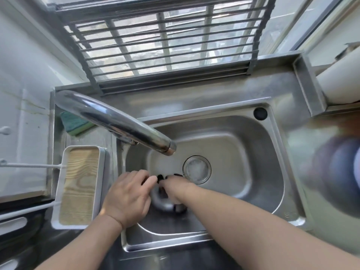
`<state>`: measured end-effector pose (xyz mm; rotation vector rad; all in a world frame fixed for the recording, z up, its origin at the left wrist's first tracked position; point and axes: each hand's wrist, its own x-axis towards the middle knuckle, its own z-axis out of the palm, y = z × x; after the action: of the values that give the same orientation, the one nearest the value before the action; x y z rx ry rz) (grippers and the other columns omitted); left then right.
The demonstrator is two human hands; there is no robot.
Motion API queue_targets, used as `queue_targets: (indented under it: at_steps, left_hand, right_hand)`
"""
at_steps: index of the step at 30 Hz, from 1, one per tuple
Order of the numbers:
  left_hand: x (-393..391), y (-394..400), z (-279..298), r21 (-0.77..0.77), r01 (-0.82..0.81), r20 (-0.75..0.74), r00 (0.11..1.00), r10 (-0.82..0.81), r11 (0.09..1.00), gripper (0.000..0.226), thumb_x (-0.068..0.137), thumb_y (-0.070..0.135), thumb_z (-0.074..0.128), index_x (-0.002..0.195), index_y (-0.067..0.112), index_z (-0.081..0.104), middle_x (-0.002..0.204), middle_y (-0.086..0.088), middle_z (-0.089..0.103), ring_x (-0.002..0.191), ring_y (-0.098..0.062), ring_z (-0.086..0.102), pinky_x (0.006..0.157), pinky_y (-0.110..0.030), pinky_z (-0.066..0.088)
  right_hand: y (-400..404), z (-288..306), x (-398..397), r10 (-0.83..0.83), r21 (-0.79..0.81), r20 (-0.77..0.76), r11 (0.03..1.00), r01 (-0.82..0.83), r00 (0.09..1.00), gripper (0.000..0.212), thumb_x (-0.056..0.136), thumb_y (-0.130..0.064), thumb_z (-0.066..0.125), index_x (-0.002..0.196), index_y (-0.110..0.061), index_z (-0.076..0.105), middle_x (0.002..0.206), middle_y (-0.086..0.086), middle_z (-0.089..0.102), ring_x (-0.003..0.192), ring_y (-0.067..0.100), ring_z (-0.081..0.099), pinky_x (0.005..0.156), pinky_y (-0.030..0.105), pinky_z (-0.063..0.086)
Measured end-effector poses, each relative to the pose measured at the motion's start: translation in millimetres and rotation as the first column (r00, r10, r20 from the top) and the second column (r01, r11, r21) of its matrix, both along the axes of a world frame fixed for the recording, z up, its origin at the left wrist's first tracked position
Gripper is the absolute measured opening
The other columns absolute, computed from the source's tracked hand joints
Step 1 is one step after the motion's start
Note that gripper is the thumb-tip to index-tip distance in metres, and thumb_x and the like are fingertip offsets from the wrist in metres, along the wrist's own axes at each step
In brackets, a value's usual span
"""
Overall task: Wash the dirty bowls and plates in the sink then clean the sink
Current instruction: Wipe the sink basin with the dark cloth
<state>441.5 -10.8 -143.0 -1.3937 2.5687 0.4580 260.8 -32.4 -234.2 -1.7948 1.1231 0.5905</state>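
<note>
A small shiny steel bowl (163,201) with dark patches at its edge lies low in the steel sink (253,172), just left of the round drain strainer (197,169). My left hand (128,195) grips the bowl's left rim with curled fingers. My right hand (176,185) reaches down into the bowl from the right. Its fingers are hidden behind the wrist, with something dark beside them. No water runs from the chrome faucet (116,121), whose spout ends above and behind my hands.
A green and yellow sponge (75,123) lies on the sink's back left ledge. A white tray with a wood-grain base (79,184) stands left of the basin. A dish rack (165,45) leans against the window. Blurred blue dishes (339,168) sit on the right.
</note>
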Motion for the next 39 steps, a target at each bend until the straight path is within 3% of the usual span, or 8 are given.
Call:
queue_targets:
  at_steps: [9,12,17,21,27,31,35,39]
  left_hand:
    - [-0.3,-1.8,4.2,0.003,0.003,0.004,1.0,-0.003,1.0,0.036,0.074,0.027,0.052,0.104,0.016,0.07,0.094,-0.005,0.06,0.071,-0.031,0.056,0.066,-0.041,0.048]
    - [-0.3,-2.0,4.2,-0.009,0.003,-0.005,1.0,-0.003,1.0,0.037,0.074,0.026,0.051,0.104,0.016,0.07,0.093,-0.005,0.061,0.07,-0.031,0.056,0.066,-0.041,0.048]
    - [-0.1,-1.2,2.1,-0.009,0.009,0.0,1.0,-0.009,1.0,0.037,0.074,0.025,0.053,0.106,0.016,0.07,0.095,-0.005,0.061,0.072,-0.031,0.056,0.067,-0.041,0.047]
    - [0.2,-1.4,1.2,-0.006,-0.001,-0.013,1.0,0.001,1.0,0.036,0.073,0.025,0.057,0.105,0.016,0.07,0.096,-0.005,0.061,0.073,-0.032,0.056,0.068,-0.042,0.046]
    - [-0.2,-1.3,-0.6,-0.004,-0.004,0.004,1.0,0.004,1.0,0.037,0.07,0.026,0.06,0.105,0.017,0.069,0.095,-0.004,0.059,0.075,-0.032,0.056,0.069,-0.042,0.045]
    - [1.4,-2.2,-1.6,-0.008,0.013,0.024,1.0,-0.012,1.0,0.037,0.072,0.027,0.057,0.106,0.018,0.069,0.096,-0.005,0.061,0.074,-0.032,0.057,0.068,-0.042,0.045]
    - [0.9,-2.2,1.2,-0.015,0.017,0.018,1.0,-0.016,1.0,0.037,0.073,0.027,0.054,0.105,0.017,0.07,0.095,-0.005,0.062,0.071,-0.033,0.058,0.067,-0.043,0.047]
    - [-1.0,-0.8,4.7,-0.019,0.021,0.022,1.0,-0.02,1.0,0.038,0.073,0.027,0.052,0.104,0.017,0.072,0.093,-0.005,0.062,0.069,-0.032,0.058,0.065,-0.041,0.049]
  right_hand:
    - [15.2,11.0,-161.4,0.034,0.198,-0.347,0.979,0.038,0.937,0.036,0.089,-0.006,0.066,0.119,-0.025,0.072,0.122,0.003,0.072,0.112,0.032,0.068,0.092,0.029,0.054]
    - [-12.5,2.7,-180.3,-0.086,0.025,-0.445,0.994,0.108,0.891,0.024,0.091,-0.005,0.066,0.112,-0.013,0.072,0.11,0.009,0.071,0.106,0.037,0.068,0.094,0.04,0.059]
    - [-70.1,1.8,-145.6,-0.404,-0.283,-0.328,0.905,0.319,0.854,0.042,0.106,-0.02,0.043,0.147,-0.015,0.047,0.154,0.015,0.034,0.145,0.047,0.029,0.114,0.061,0.038]
    - [-75.1,2.7,-62.2,-0.224,-0.275,-0.178,0.946,0.17,0.958,0.051,0.104,-0.016,0.046,0.154,-0.022,0.039,0.157,0.01,0.028,0.15,0.048,0.018,0.113,0.069,0.029]
    - [-68.9,36.5,-18.6,0.231,-0.351,0.09,0.918,-0.187,0.969,0.055,0.113,-0.028,0.041,0.164,-0.012,0.025,0.172,0.006,0.021,0.159,0.028,0.011,0.124,0.039,0.0]
    - [-77.2,-28.1,-88.3,0.256,-0.321,-0.112,0.905,-0.278,0.96,0.061,0.106,-0.034,0.04,0.159,-0.052,0.017,0.172,-0.018,0.008,0.16,0.031,0.007,0.126,0.053,0.006]
    - [-48.8,-16.7,-190.3,-0.077,-0.294,-0.407,0.954,-0.05,0.91,0.065,0.11,-0.026,0.022,0.166,-0.032,-0.01,0.174,-0.002,-0.012,0.16,0.039,0.0,0.128,0.052,0.005]
    - [-12.7,-6.7,-193.0,-0.096,-0.151,-0.658,0.988,-0.007,0.747,0.065,0.109,-0.021,0.024,0.166,-0.012,-0.006,0.174,0.011,-0.009,0.159,0.04,-0.005,0.126,0.056,0.004]
